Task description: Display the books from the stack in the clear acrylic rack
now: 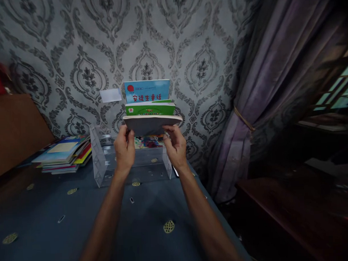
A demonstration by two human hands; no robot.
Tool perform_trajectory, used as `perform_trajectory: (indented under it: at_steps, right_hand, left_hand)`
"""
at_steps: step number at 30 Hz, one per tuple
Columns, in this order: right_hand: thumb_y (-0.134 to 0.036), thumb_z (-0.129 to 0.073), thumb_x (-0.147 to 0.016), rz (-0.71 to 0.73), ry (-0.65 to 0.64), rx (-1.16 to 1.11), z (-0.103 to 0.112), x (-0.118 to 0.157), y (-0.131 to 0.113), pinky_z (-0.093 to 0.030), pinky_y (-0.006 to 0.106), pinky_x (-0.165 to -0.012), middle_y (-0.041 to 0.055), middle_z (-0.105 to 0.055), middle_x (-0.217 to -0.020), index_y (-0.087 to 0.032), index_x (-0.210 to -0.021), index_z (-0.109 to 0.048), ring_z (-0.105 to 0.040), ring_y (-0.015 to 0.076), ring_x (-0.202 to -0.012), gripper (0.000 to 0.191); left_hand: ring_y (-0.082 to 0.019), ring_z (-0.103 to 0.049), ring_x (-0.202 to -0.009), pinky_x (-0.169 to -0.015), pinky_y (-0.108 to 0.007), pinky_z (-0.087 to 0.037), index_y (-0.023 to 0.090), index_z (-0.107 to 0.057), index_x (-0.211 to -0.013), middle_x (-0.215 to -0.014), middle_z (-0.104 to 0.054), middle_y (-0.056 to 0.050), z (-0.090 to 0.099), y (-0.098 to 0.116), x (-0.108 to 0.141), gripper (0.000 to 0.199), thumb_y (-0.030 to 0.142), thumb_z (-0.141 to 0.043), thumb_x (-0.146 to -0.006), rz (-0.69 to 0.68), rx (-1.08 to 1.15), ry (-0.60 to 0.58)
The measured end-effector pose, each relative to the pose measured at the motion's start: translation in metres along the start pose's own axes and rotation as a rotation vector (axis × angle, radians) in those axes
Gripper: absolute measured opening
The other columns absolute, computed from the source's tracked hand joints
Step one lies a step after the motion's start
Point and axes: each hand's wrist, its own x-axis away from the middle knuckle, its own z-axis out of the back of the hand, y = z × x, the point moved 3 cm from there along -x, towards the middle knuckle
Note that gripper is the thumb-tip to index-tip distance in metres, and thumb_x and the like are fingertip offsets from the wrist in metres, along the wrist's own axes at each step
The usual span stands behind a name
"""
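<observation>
Head view: nearest, dark blue cloth [149,230] with scattered pale pod prints. Two bare forearms reach forward over it. Two hands, one book between them: left hand [125,147] at the near left corner, right hand [176,145] at the near right. Each grip pinches the dark grey book [149,125] between thumb and fingers. It is held tilted, pale page edges along its far side, over the front of a rack; whether it touches the rack I cannot tell from where I stand.

One clear plastic rack [98,159], stepped, on the cloth. Contents: one blue book [146,89] upright at the back, red lettering; at least one green book [149,108] before it. A colourful picture cover [150,141] shows below the grey book; cannot tell whether it is a separate volume. Lower front tiers hold no books.

Left of the rack, just beside it: one pile of books [64,151], several, uneven, count uncertain. Beyond: patterned wallpaper [203,68], one white card [110,95] against it. Right: one purple curtain [234,147], one tieback [243,118].
</observation>
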Motion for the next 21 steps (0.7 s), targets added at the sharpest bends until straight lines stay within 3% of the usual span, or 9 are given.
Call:
perform_trajectory:
  at_steps: [11, 21]
  right_hand:
    - [-0.032, -0.050, -0.096, -0.035, -0.055, 0.014, 0.006, -0.001, 0.009, -0.050, 0.046, -0.104, 0.0097, -0.063, -0.124, -0.023, -0.117, -0.062, -0.061, 0.0238, -0.117, 0.025]
    - [-0.039, -0.052, -0.097, -0.058, -0.082, -0.021, 0.008, 0.001, 0.028, -0.048, 0.046, -0.108, 0.0092, -0.063, -0.124, -0.024, -0.117, -0.063, -0.060, 0.0248, -0.120, 0.027]
  left_hand:
    - [-0.014, -0.062, -0.083, -0.086, -0.030, -0.053, 0.019, -0.061, -0.103, -0.087, -0.063, -0.001, -0.010, -0.013, -0.002, 0.016, 0.026, -0.047, -0.099, 0.035, 0.066, -0.020]
    - [-0.014, -0.061, -0.079, -0.082, -0.028, -0.052, 0.020, -0.058, -0.101, -0.083, -0.060, 0.001, -0.022, -0.029, 0.003, 0.014, 0.030, -0.048, -0.099, 0.082, 0.077, -0.071]
